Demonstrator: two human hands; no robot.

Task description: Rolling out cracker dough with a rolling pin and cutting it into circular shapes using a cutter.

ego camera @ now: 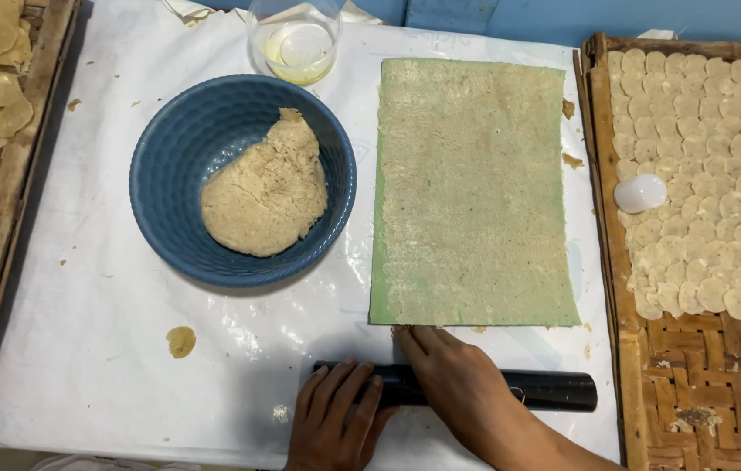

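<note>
Black rolling pin [510, 389]: long, smooth cylinder, lay flat and crosswise on the white sheet near the front edge, just below the green board's near edge, left end covered by both hands. Green rectangular board [472, 194]: lay lengthwise, spread edge to edge with a thin, rough, pale dough layer, green showing through along the near strip. Left hand [333, 423] rested palm down across the pin's left end. Right hand [456, 379] lay over the pin, fingertips touching the board's near left corner.
</note>
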